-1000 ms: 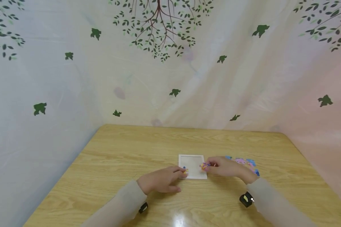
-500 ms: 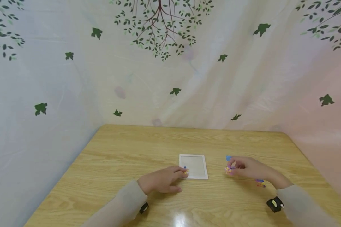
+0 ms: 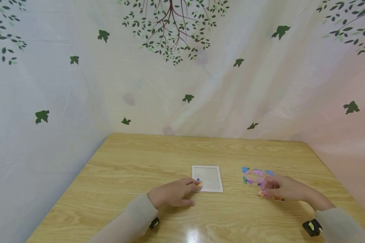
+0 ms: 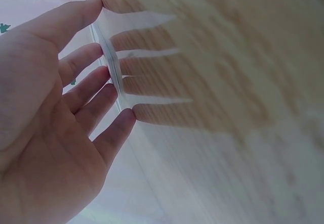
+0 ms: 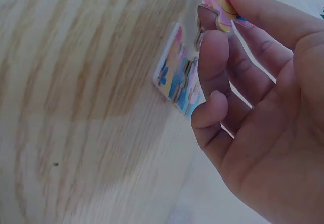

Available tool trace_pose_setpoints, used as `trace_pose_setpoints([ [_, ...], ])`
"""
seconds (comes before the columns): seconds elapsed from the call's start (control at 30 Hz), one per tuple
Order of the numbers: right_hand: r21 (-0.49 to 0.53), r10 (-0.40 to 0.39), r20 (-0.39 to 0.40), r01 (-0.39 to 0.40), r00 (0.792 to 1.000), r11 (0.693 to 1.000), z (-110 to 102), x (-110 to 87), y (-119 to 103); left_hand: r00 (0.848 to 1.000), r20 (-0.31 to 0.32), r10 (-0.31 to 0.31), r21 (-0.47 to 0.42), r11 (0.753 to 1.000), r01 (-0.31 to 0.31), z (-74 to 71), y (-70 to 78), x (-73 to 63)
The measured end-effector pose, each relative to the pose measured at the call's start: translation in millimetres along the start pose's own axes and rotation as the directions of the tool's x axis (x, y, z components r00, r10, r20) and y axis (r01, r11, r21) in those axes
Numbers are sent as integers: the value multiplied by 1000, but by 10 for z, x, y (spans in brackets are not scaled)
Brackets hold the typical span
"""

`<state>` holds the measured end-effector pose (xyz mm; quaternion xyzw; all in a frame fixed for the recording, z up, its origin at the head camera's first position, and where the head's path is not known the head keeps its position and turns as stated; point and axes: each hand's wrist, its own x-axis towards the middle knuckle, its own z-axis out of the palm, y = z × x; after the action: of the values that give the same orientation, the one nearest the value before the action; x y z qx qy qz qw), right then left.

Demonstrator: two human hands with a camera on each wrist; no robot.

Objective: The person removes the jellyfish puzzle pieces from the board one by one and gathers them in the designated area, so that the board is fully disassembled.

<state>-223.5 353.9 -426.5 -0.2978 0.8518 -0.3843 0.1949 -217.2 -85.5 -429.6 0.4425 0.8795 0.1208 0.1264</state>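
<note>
My left hand (image 3: 174,192) rests at the lower left corner of a white puzzle frame (image 3: 220,180), fingers extended. Its fingertips touch a small yellow and blue puzzle piece (image 3: 200,184) inside that corner, mostly covered by the fingers. In the left wrist view the straight fingers meet the thin edge of the frame. To the right, my right hand (image 3: 289,188) pinches a pink and yellow puzzle piece (image 5: 218,4) between thumb and fingertips. It is held tilted, low over the near side of several loose puzzle pieces (image 3: 258,172), some hidden by the hand.
A wooden table (image 3: 146,152) carries everything, and its far edge meets a curtain (image 3: 158,111) printed with leaves. The corner puzzle piece (image 5: 169,70) and its neighbours lie flat under the right hand.
My right hand has moved from the frame's right edge rightward and nearer, carrying the puzzle piece to the loose pieces. The left hand has stayed in place.
</note>
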Motion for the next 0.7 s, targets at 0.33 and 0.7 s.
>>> trace_pose_setpoints([
  [0.33,-67,34,-88,-40,996,997,79,55,28,1000,-5,26,9,1000,-26,-21,-93,15],
  [0.7,-76,59,-123,-69,991,995,140,86,18,1000,13,24,-8,1000,-24,-45,-153,14],
])
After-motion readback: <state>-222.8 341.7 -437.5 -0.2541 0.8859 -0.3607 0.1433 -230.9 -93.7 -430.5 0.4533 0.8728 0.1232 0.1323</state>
